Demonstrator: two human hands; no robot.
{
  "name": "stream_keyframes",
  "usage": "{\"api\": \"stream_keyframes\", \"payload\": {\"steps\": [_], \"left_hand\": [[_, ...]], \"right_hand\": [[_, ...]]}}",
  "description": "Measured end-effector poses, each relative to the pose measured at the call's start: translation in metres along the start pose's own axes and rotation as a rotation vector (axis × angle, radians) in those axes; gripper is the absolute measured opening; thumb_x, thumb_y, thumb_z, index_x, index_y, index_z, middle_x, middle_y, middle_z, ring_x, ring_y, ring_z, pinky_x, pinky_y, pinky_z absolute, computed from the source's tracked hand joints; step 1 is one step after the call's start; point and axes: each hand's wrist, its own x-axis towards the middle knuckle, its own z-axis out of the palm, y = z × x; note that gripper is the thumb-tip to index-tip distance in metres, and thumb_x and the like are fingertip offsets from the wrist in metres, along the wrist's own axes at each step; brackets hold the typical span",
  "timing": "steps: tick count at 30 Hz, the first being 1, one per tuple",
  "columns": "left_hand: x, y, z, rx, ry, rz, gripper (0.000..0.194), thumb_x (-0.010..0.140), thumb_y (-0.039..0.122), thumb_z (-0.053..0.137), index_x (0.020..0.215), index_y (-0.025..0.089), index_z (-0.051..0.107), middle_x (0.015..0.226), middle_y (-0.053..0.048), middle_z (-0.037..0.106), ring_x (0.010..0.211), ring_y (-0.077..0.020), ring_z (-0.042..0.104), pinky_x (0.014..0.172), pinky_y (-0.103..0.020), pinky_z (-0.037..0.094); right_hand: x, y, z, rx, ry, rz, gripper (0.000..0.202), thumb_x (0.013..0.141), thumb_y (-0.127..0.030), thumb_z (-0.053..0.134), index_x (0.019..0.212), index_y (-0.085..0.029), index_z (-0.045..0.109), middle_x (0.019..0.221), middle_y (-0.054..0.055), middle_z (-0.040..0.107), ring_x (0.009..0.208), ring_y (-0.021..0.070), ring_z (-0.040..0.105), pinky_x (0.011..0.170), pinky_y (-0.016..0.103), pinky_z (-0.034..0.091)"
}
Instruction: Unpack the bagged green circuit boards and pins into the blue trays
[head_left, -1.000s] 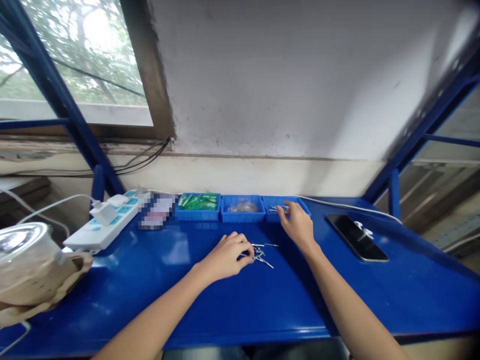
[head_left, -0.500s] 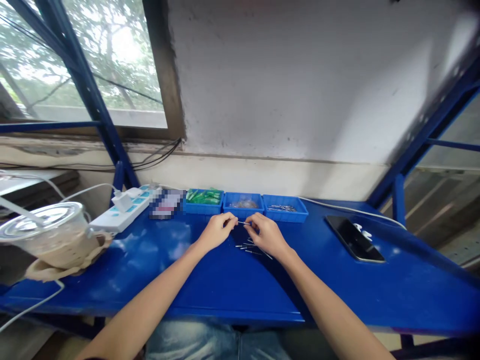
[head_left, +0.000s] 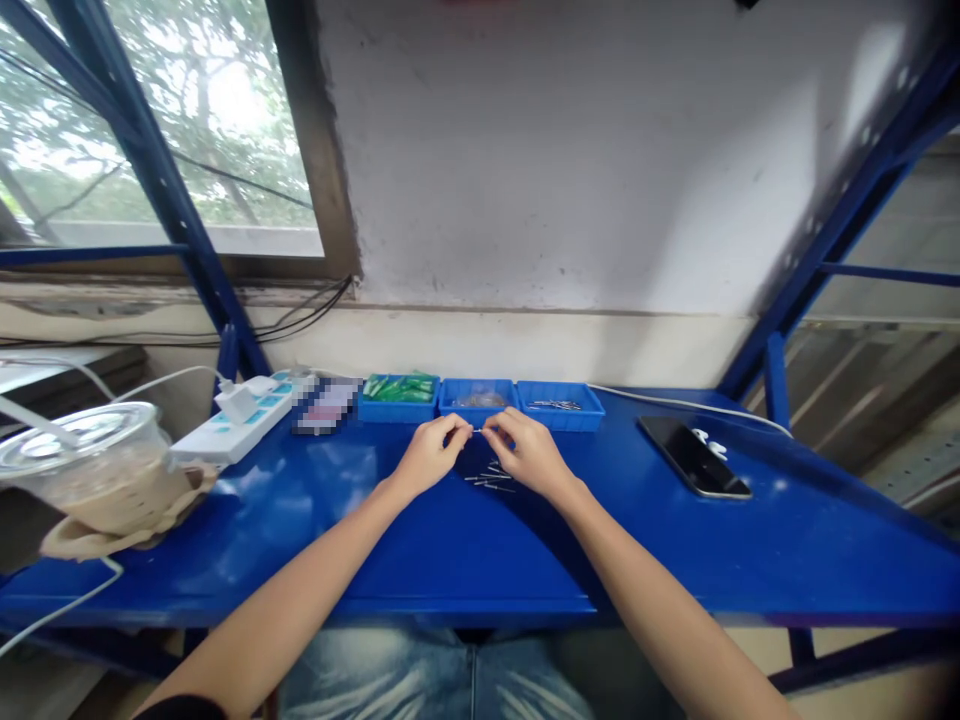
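Above the blue table [head_left: 450, 580], my left hand [head_left: 431, 455] and my right hand [head_left: 527, 450] are close together. Each has its fingertips pinched on one end of a thin, silvery rod [head_left: 477, 431], too small to identify further. Below them lie several similar thin rods [head_left: 491, 478] in a loose pile. Just behind my hands stand three blue bins in a row: a left bin [head_left: 397, 411] with green pieces, a middle bin [head_left: 448, 402] with small clear or brownish pieces, and a right bin [head_left: 574, 420] with thin rods.
A black phone [head_left: 686, 455] with white earbuds [head_left: 709, 443] lies on the right. At left are a drink cup [head_left: 112, 480], a white power strip [head_left: 217, 430] with a plugged-in charger, and a blurred packet [head_left: 326, 405]. A white cable [head_left: 690, 403] runs along the back.
My hands have drawn slightly closer together, so less of the rod shows between the fingertips. The camera view has shifted a little; the bins and table things stay put.
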Motion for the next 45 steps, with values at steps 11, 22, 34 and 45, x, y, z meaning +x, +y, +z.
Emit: {"api": "stream_keyframes", "payload": {"steps": [11, 22, 34, 45], "left_hand": [[-0.002, -0.020, -0.006, 0.212, -0.480, 0.132, 0.018, 0.074, 0.035, 0.062, 0.084, 0.021, 0.065, 0.085, -0.003, 0.063, 0.079, -0.0155, 0.057, 0.071, -0.024, 0.042], [0.002, -0.029, -0.006, 0.258, -0.240, 0.077, 0.021, 0.088, 0.024, 0.036, 0.082, 0.018, 0.055, 0.086, -0.004, 0.059, 0.084, -0.0183, 0.050, 0.078, -0.031, 0.041], [0.003, -0.005, -0.010, 0.222, -0.079, 0.110, 0.027, 0.090, 0.032, 0.038, 0.079, 0.020, 0.059, 0.081, -0.002, 0.064, 0.078, -0.0176, 0.052, 0.077, -0.031, 0.039], [-0.006, -0.006, -0.005, 0.210, -0.481, 0.185, 0.020, 0.078, 0.039, 0.060, 0.089, 0.023, 0.062, 0.091, -0.003, 0.058, 0.094, -0.0196, 0.047, 0.082, -0.031, 0.039]], "right_hand": [[-0.001, 0.058, -0.031, -0.347, 0.276, 0.574, 0.031, 0.086, -0.036, 0.047, 0.109, -0.018, 0.056, 0.081, 0.007, 0.065, 0.073, 0.0197, 0.058, 0.060, 0.026, 0.034], [-0.002, 0.004, 0.014, -0.126, -0.098, 0.027, 0.015, 0.085, -0.031, 0.052, 0.094, -0.022, 0.059, 0.080, 0.000, 0.060, 0.067, 0.0110, 0.053, 0.060, 0.021, 0.034], [-0.002, 0.003, 0.010, -0.128, -0.015, 0.049, 0.021, 0.092, -0.032, 0.039, 0.089, -0.020, 0.056, 0.081, 0.003, 0.061, 0.071, 0.0127, 0.056, 0.063, 0.022, 0.035], [0.001, 0.051, -0.026, -0.416, 0.237, 0.463, 0.031, 0.090, -0.041, 0.040, 0.104, -0.019, 0.057, 0.081, 0.008, 0.065, 0.074, 0.0205, 0.060, 0.062, 0.027, 0.036]]}}
